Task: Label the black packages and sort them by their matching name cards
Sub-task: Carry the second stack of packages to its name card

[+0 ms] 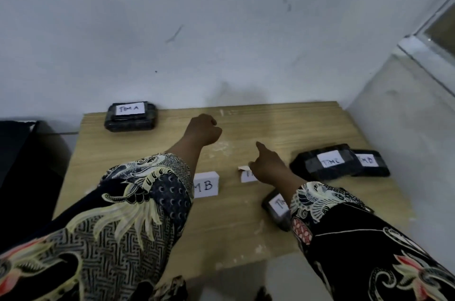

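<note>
Lowest in the frame, two patterned batik sleeves reach forward over a light wooden surface (pixel 221 224). Just beside the right sleeve (pixel 349 234), at lower right of centre, a black package (pixel 274 209) lies partly hidden under the cuff; its white label shows only the first letters, too cut off to read whole.

A little farther up, near the middle, a white name card (pixel 206 185) stands by the left sleeve (pixel 138 202), showing "M B" with its start covered by the cloth. Right of it a second white card (pixel 247 175) lies under the right hand (pixel 267 167), its writing mostly covered. That hand has its forefinger stretched forward and its other fingers curled in, and a small pale scrap of paper (pixel 243 168) shows at its thumb side; whether the hand pinches the scrap or only lies beside it cannot be told.

At the right of the frame, two black packages lie touching, the nearer one (pixel 325 161) overlapping the other (pixel 371 162). The first carries a label that seems to read "TIM C"; the second's label is blurred.

Farther up, at centre, the left hand (pixel 203 132) is balled into a fist above the surface, nothing visible in it.

At the far upper left corner of the surface, against the white wall (pixel 221 29), a black package (pixel 131 116) labelled "TIM A" lies well apart from the rest. A dark object (pixel 22 152) stands at the left edge of the frame, off the surface.
</note>
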